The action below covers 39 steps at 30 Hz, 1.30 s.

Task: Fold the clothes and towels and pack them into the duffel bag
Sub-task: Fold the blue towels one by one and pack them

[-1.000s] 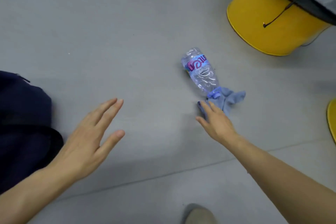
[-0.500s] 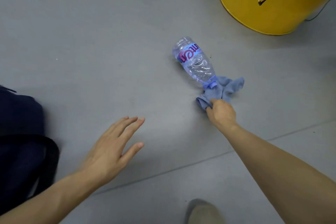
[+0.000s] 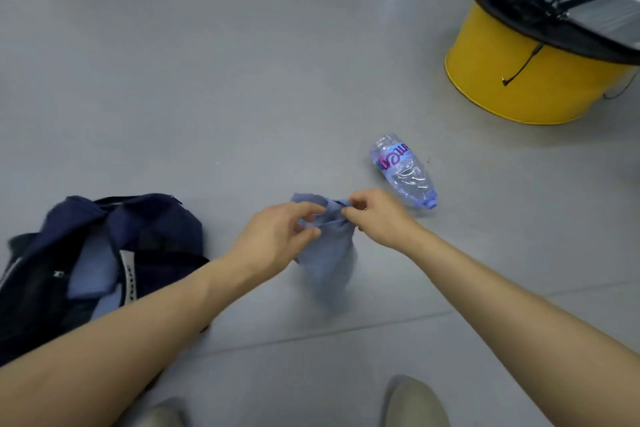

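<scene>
Duffel bag (image 3: pixel 156 222) lies open on the floor (image 3: pixel 207 80), 9 o'clock of the hands, with light-blue fabric showing inside. Left hand (image 3: pixel 277 239): grip pinches the top edge of the blue cloth (image 3: pixel 329 263). Right hand (image 3: pixel 377 218): grip pinches the same edge, just beside. The cloth hangs at centre, blurred.

Change: the cloth was bunched at the water bottle (image 3: pixel 403 173) neck with only the right hand on it. It is now lifted clear and the left hand has joined. The bottle sits at 2 o'clock, apart, and the yellow drum (image 3: pixel 519 94) is far off at 1 o'clock.

Probably shaking out before the fold; not packed yet.
</scene>
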Available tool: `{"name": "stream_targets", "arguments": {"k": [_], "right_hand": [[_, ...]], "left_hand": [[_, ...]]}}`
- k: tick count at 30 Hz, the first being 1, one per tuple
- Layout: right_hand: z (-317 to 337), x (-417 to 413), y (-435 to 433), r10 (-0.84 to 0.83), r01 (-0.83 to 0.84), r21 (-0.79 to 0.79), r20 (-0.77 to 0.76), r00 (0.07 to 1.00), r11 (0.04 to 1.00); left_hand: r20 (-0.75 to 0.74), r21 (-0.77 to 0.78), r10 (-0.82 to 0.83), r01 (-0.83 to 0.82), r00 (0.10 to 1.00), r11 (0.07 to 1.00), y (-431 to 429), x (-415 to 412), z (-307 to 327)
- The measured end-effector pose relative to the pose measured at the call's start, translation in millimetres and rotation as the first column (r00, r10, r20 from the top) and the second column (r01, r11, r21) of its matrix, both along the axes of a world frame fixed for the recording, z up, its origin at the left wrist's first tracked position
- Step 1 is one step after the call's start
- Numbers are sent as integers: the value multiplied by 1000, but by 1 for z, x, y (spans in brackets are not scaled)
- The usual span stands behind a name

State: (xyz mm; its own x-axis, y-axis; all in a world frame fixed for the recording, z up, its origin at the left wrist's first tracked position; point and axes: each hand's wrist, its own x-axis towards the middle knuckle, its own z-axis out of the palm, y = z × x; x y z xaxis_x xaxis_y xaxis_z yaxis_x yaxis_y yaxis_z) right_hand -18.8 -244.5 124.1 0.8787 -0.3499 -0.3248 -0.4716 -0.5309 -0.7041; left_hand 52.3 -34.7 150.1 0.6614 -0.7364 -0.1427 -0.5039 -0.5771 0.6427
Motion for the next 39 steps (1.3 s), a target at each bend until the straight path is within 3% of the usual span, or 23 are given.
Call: {"name": "stream_targets", "arguments": {"k": [5, 9, 15, 19, 26, 32, 39], "right_hand": [[85, 15, 60, -27, 2, 246, 100, 995, 969], [140, 18, 93, 58, -98, 218, 180, 982, 971], [180, 13, 132, 118, -160, 170, 234, 965, 972], [183, 3, 146, 53, -89, 142, 239, 970, 986], [167, -8, 161, -82, 28, 181, 302, 950, 983], [165, -6, 163, -48, -14, 197, 305, 951, 980], [164, -4, 162, 27, -70, 134, 293, 956, 989]], "left_hand": [[-125, -101, 230, -243, 965, 965, 26, -7, 73], [-187, -212, 391, -425, 901, 880, 56, -17, 116], [-240, -280, 482, -535, 843, 797, 88, -38, 151], [-11, -224, 497, -487, 868, 844, 97, -47, 158], [68, -93, 442, -436, 894, 895, 106, -33, 150], [19, 9, 383, -383, 924, 924, 113, -21, 149], [-192, -76, 280, -299, 940, 951, 115, -12, 143]]}}
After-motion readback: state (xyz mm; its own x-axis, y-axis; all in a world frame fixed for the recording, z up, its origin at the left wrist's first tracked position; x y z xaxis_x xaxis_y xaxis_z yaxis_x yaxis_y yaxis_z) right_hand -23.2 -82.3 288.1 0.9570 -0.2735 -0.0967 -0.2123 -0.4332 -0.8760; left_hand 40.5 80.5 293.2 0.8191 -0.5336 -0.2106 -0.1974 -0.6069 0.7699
